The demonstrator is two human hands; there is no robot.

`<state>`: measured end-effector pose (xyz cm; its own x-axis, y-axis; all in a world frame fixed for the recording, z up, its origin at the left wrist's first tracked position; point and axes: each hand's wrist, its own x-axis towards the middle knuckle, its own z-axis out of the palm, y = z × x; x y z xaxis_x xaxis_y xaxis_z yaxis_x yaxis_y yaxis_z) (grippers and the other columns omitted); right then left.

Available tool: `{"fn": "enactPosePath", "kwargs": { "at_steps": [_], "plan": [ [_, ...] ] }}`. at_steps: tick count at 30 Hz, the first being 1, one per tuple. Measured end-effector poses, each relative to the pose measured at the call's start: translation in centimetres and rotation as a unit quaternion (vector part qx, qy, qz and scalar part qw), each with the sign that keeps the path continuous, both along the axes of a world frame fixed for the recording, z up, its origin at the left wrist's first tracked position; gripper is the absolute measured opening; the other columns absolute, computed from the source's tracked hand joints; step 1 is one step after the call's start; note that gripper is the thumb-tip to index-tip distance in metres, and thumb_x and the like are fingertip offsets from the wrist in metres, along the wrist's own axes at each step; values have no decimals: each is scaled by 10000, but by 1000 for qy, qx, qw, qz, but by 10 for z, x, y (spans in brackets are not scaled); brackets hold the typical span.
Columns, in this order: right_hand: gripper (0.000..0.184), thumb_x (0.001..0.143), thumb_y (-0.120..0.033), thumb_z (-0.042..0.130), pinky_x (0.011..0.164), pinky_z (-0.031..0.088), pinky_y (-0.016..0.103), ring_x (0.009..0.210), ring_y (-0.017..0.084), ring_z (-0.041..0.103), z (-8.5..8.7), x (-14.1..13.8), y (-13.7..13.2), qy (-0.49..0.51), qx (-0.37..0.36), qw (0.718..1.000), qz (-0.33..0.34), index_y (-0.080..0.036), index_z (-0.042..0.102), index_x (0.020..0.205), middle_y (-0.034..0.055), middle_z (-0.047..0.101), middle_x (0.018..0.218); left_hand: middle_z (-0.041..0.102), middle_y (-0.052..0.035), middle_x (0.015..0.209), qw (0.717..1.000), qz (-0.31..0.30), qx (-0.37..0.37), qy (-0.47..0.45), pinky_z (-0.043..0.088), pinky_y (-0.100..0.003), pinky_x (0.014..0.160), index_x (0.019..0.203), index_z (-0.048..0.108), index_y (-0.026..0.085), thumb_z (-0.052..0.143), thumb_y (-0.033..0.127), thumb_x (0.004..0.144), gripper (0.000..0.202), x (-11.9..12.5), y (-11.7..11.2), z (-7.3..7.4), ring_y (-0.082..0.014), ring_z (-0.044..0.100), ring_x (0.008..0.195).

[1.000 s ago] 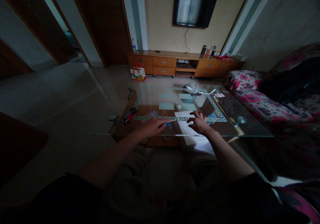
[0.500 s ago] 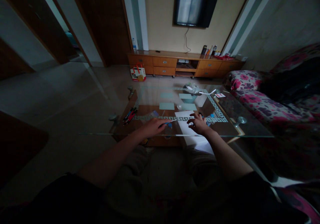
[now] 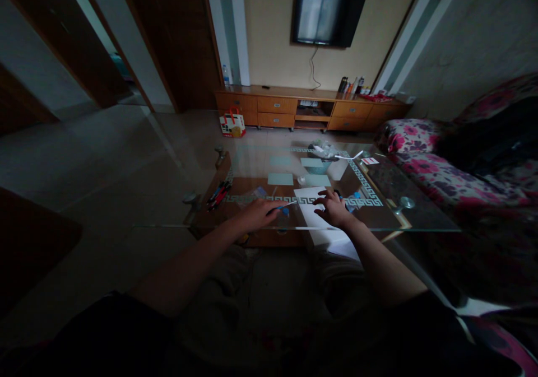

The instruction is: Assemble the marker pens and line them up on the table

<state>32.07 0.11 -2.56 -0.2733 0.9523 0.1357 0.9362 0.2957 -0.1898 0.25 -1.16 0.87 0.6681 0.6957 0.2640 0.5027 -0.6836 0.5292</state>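
Note:
My left hand (image 3: 261, 213) is closed around a slim blue-handled tool (image 3: 281, 207), its thin pale tip pointing right above the glass table. Whether it is a screwdriver or a small blade I cannot tell. Just under the tool shows a small round blue thing (image 3: 286, 212). My right hand (image 3: 333, 209) hovers at or touches a white sheet (image 3: 309, 204) with its fingers spread and curved. A small dark item (image 3: 337, 192) sits partly hidden behind that hand, and a blue thing (image 3: 357, 195) lies to its right.
Several pens (image 3: 218, 195) lie at the left on the glass table (image 3: 252, 167). A basket (image 3: 318, 167) holding clear plastic stands toward the back, with a red-and-white card (image 3: 370, 161) to its right. A flowered sofa (image 3: 428, 170) borders the right side.
My right hand has shifted slightly left, its fingers still spread. My left hand stays nearly in place with the blue-handled tool.

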Motion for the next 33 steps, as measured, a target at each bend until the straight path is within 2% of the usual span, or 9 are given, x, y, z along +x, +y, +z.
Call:
{"fn": "enactPosePath", "kwargs": {
  "at_steps": [3, 5, 8, 13, 20, 26, 33],
  "plan": [
    [222, 881, -326, 608, 914, 426, 454, 1129, 304, 513, 12, -13, -5, 85, 48, 995, 36, -219, 719, 1041, 131, 585, 1217, 732, -50, 1040, 1000, 9, -5, -8, 459, -234, 707, 1352, 573, 255, 505, 198, 922, 438, 1, 1, 0, -123, 622, 748],
    [189, 894, -288, 585, 912, 448, 409, 1042, 255, 569, 18, -26, -10, 166, 56, 981, 80, -202, 711, 1004, 114, 642, 1089, 737, -36, 983, 999, 19, -28, -21, 461, -225, 678, 1358, 564, 253, 507, 206, 921, 443, 2, 2, -1, -112, 611, 696],
    [188, 914, -252, 544, 851, 485, 346, 918, 192, 618, 25, -50, -23, 278, 23, 951, 133, -212, 695, 1017, 70, 674, 1004, 737, -30, 951, 994, 29, -90, -61, 478, -216, 646, 1373, 544, 240, 498, 233, 932, 444, 6, 3, -3, -100, 620, 645],
    [293, 878, -221, 586, 803, 511, 320, 930, 182, 635, 31, -83, -44, 381, -45, 903, 195, -232, 650, 1164, 59, 677, 1067, 710, -95, 1113, 976, 11, -161, -145, 530, -235, 648, 1363, 545, 193, 504, 302, 943, 436, 10, 4, -10, -118, 671, 680],
    [457, 874, -237, 599, 763, 538, 309, 942, 185, 640, 26, -91, -45, 428, -77, 879, 196, -253, 561, 1329, 70, 662, 1127, 708, -112, 1098, 969, 12, -171, -175, 555, -253, 656, 1363, 535, 166, 524, 305, 939, 446, 11, 4, -14, -127, 677, 707],
    [475, 873, -246, 608, 755, 543, 299, 966, 183, 637, 23, -89, -44, 430, -79, 878, 194, -258, 558, 1346, 81, 639, 1194, 713, -105, 1073, 968, 15, -181, -174, 564, -270, 674, 1365, 529, 168, 525, 288, 934, 447, 11, 4, -15, -133, 678, 724],
    [463, 877, -248, 600, 747, 545, 292, 939, 172, 639, 27, -92, -45, 435, -79, 876, 194, -250, 567, 1340, 79, 641, 1160, 706, -103, 1092, 969, 10, -175, -177, 562, -279, 725, 1377, 522, 183, 526, 274, 931, 455, 11, 4, -14, -159, 688, 829]
  ]
}}
